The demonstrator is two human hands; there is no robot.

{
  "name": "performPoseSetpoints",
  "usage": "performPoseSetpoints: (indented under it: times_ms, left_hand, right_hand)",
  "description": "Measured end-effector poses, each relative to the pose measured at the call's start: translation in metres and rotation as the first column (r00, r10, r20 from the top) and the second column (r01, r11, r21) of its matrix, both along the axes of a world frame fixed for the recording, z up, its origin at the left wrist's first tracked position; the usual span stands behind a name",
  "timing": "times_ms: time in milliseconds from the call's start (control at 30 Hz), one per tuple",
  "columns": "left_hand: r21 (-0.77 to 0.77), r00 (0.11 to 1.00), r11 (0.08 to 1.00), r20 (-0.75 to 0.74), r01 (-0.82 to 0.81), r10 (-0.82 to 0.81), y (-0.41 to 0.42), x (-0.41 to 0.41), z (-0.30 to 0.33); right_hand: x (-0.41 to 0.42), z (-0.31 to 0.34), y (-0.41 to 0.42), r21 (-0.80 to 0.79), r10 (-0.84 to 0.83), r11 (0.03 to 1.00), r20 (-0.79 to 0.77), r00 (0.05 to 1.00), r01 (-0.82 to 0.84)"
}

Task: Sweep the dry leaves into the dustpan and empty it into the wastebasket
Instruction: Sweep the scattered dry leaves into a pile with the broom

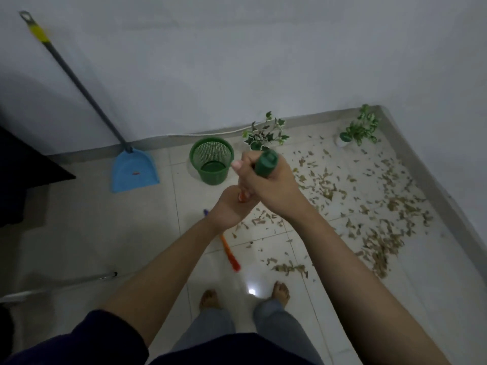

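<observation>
Dry leaves [369,206] lie scattered over the right floor [105,233]: light, brittle, easily blown. Dustpan [135,171] leans far left beside the wastebasket [211,160]. Both hands, right [266,185] above left [232,206], wrap fingers round the stiff broom [265,164].
</observation>
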State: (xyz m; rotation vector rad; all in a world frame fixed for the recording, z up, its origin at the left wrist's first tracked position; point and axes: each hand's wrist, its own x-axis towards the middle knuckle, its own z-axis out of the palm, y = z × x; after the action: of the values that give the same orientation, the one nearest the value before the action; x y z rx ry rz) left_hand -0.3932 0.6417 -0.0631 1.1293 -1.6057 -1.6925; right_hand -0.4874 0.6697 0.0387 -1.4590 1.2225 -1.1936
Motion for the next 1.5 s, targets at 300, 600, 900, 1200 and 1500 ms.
performPoseSetpoints:
  times_ms: [300, 600, 900, 1200, 1500]
  left_hand:
    - [0.041, 0.860, 0.956, 0.425, 0.292, -0.281, -0.005, 0.007, -0.056]
    - [-0.020, 0.656, 0.760, 0.520, 0.649, -0.546, 0.052, -0.124, -0.098]
    - [-0.124, 0.704, 0.732, 0.418, 0.670, -0.574, 0.054, -0.200, -0.053]
    - [-0.069, 0.564, 0.700, 0.652, 0.710, -0.508, 0.016, -0.178, -0.118]
    - [-0.023, 0.604, 0.665, 0.443, 0.746, -0.663, 0.099, -0.294, -0.120]
  right_hand:
    - [-0.020, -0.048, 0.035, 0.039, -0.163, 0.986, -0.027, 0.986, 0.164]
    - [-0.109, -0.073, 0.121, 0.020, -0.374, 0.914, -0.338, 0.864, 0.404]
    - [-0.196, -0.022, 0.138, -0.064, -0.469, 0.877, 0.110, 0.876, 0.477]
    - [-0.216, -0.090, 0.111, 0.205, -0.346, 0.926, 0.127, 0.930, 0.317]
    - [-0.291, -0.073, 0.187, 0.126, -0.443, 0.881, -0.113, 0.889, 0.455]
